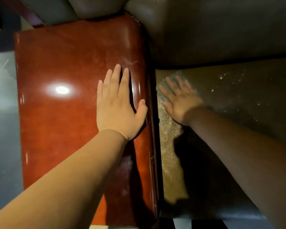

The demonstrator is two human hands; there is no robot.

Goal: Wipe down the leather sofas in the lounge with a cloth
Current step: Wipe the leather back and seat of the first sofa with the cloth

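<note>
Both hands flat, fingers straight: left hand [118,103] resting on glossy red armrest [64,66], right hand [180,98] pressing grey cloth [168,87] onto brown sofa seat [238,96], beside armrest. Right side blurred.

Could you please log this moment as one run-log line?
left hand flat on armrest | right hand presses cloth on seat

1. The left hand [118,103] lies palm down, fingers straight and close together, thumb spread to the side.
2. The right hand [180,100] is flat with fingers spread, blurred.
3. Both forearms are bare and stretched forward.
</note>
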